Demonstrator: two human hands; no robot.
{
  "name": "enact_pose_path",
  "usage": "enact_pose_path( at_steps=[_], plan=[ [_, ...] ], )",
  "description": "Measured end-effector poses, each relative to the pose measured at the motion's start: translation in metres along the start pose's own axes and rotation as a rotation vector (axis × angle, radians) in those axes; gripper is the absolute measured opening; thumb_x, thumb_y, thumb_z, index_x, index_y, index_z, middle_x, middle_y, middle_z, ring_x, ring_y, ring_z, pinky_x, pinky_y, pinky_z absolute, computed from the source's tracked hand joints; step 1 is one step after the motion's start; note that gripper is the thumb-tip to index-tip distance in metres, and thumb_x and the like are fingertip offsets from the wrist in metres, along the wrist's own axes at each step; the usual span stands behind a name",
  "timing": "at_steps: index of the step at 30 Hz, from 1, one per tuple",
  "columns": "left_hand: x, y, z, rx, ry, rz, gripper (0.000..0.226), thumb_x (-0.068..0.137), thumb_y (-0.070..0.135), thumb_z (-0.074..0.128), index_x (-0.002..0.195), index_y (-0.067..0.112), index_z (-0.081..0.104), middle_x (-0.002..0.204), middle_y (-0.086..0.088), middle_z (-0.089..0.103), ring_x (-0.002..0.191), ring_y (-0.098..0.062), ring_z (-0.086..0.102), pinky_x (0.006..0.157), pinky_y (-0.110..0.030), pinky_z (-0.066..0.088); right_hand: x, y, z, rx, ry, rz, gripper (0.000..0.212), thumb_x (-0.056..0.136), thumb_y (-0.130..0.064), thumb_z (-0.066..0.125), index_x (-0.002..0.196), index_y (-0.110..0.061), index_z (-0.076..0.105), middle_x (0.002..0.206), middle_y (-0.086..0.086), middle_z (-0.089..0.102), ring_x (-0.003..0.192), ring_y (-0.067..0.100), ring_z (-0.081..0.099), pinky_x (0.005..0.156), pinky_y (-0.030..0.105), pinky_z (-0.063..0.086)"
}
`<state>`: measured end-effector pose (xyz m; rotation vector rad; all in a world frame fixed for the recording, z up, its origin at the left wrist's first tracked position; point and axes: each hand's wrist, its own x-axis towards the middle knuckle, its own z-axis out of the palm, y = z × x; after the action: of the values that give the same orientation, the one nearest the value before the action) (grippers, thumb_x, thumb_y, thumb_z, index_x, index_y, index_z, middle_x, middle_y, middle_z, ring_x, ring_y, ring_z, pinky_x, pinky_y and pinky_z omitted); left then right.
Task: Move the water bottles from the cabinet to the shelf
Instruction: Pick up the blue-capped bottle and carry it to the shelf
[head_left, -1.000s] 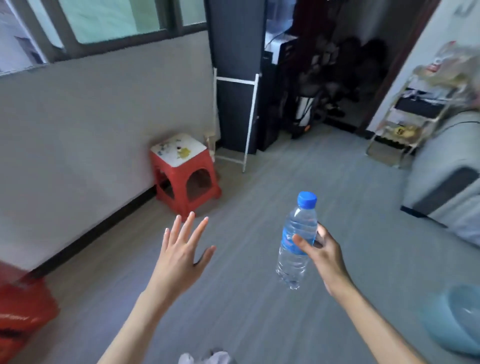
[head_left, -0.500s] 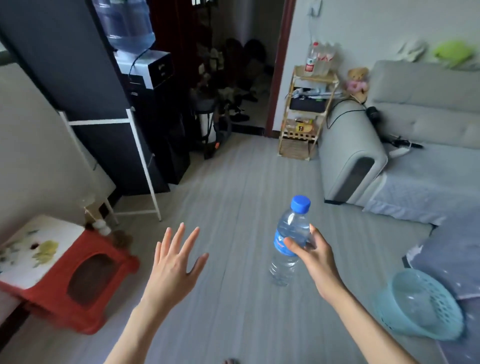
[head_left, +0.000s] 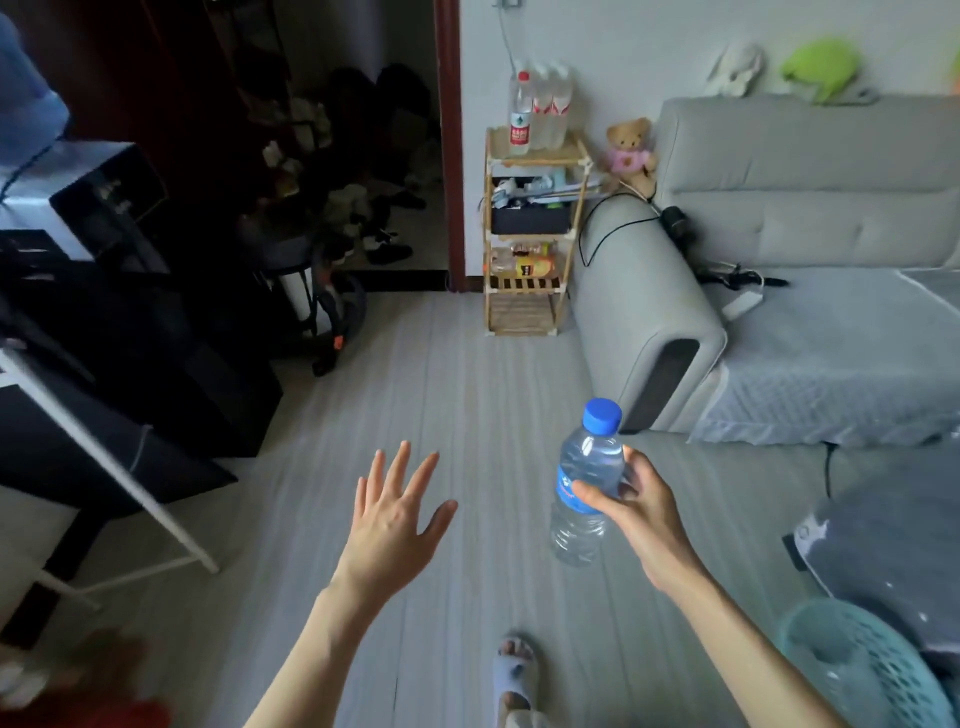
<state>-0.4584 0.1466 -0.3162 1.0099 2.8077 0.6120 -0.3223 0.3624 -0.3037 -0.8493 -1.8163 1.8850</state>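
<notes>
My right hand (head_left: 636, 512) grips a clear water bottle (head_left: 584, 480) with a blue cap and blue label, held upright over the floor. My left hand (head_left: 392, 512) is raised beside it with fingers spread and holds nothing. Ahead against the far wall stands a narrow wooden shelf (head_left: 535, 161) next to the sofa arm. On its top tier stand three water bottles (head_left: 540, 111), one with a red cap and red label. Lower tiers hold a dark box and packets.
A grey sofa (head_left: 779, 234) fills the right side. A teal plastic basket (head_left: 857, 670) sits at bottom right. A black water dispenser (head_left: 119, 291) and a white metal frame (head_left: 109, 467) stand on the left. A dark doorway with shoes lies behind. My slippered foot (head_left: 514, 675) is below.
The view has swung right and moved forward, so the wooden shelf and sofa are now nearer and more central. The red stool has slid out at bottom left. Both hands keep their pose.
</notes>
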Motion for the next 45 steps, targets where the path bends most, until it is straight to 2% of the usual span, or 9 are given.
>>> enact_pose_path(
  at_steps=[7,11,21,27,31,36,41,43,45],
  plan=[
    [0.168,0.024,0.002,0.019,0.005,0.034,0.08,0.076,0.072,0.011,0.143,0.029,0.02,0.155,-0.007,0.01,0.142,-0.028,-0.004,0.11,-0.041,0.0,0.171,-0.048,-0.015,-0.015,0.052,-0.031,0.047,0.067,-0.008,0.079,0.107,-0.017,0.056,0.102,-0.003,0.069,0.088,0.005,0.066,0.069,0.013,0.05],
    [0.249,0.014,0.014,0.022,-0.009,0.016,0.095,0.067,0.082,-0.005,0.143,0.029,0.019,0.155,-0.007,0.01,0.14,-0.025,-0.007,0.11,-0.042,0.001,0.255,-0.059,-0.013,-0.052,0.042,-0.029,0.046,0.066,-0.009,0.079,0.102,-0.026,0.056,0.101,-0.01,0.067,0.088,0.002,0.066,0.074,0.017,0.052],
    [0.515,-0.014,0.037,0.06,-0.064,0.017,0.111,0.053,0.085,-0.021,0.144,0.03,0.011,0.155,-0.006,0.001,0.133,-0.018,-0.019,0.108,-0.04,-0.006,0.512,-0.09,0.0,-0.105,0.078,-0.041,0.051,0.066,-0.011,0.08,0.109,-0.018,0.053,0.109,-0.003,0.064,0.094,0.01,0.064,0.079,0.024,0.051],
    [0.671,0.006,0.021,0.067,-0.105,0.098,0.089,0.068,0.075,0.005,0.144,0.03,0.011,0.156,-0.004,-0.001,0.138,-0.021,-0.017,0.109,-0.039,-0.008,0.64,-0.123,-0.008,-0.07,0.151,-0.04,0.056,0.066,-0.012,0.08,0.114,-0.016,0.051,0.112,-0.002,0.062,0.097,0.015,0.064,0.081,0.031,0.051],
    [0.75,0.013,0.033,0.087,-0.123,0.135,0.107,0.055,0.084,-0.017,0.144,0.031,0.009,0.156,-0.003,-0.002,0.135,-0.018,-0.02,0.107,-0.037,-0.01,0.715,-0.128,-0.018,-0.038,0.186,-0.015,0.053,0.066,-0.009,0.08,0.112,-0.013,0.052,0.111,0.003,0.062,0.095,0.017,0.064,0.078,0.029,0.051],
    [0.837,0.015,0.061,0.034,-0.152,0.074,0.111,0.053,0.086,-0.019,0.144,0.031,0.013,0.155,-0.004,0.0,0.134,-0.018,-0.02,0.107,-0.038,-0.01,0.82,-0.134,-0.028,-0.103,0.148,0.005,0.051,0.064,-0.007,0.081,0.107,-0.013,0.053,0.105,-0.001,0.064,0.088,0.012,0.064,0.077,0.03,0.05],
    [0.927,0.029,0.074,0.042,-0.189,-0.07,0.081,0.077,0.076,0.012,0.144,0.031,0.008,0.156,-0.002,-0.002,0.142,-0.025,-0.011,0.113,-0.044,-0.003,0.93,-0.153,-0.041,-0.106,0.086,0.005,0.048,0.063,-0.009,0.082,0.101,-0.017,0.053,0.1,-0.001,0.064,0.088,0.016,0.064,0.078,0.031,0.052],
    [0.957,0.036,0.078,0.029,-0.189,-0.1,0.101,0.059,0.086,-0.005,0.144,0.032,0.006,0.156,-0.001,-0.004,0.142,-0.024,-0.012,0.113,-0.042,-0.003,0.971,-0.168,-0.043,-0.104,0.06,-0.016,0.044,0.064,-0.007,0.08,0.095,-0.023,0.054,0.093,-0.008,0.065,0.082,0.009,0.064,0.07,0.02,0.051],
    [0.986,0.041,0.082,0.029,-0.195,-0.123,0.098,0.06,0.082,-0.006,0.144,0.032,0.005,0.156,0.0,-0.005,0.141,-0.023,-0.013,0.113,-0.042,-0.004,1.01,-0.182,-0.042,-0.1,0.033,-0.035,0.041,0.065,-0.006,0.08,0.092,-0.025,0.056,0.085,-0.012,0.067,0.076,0.007,0.064,0.069,0.019,0.05]
  ],
)
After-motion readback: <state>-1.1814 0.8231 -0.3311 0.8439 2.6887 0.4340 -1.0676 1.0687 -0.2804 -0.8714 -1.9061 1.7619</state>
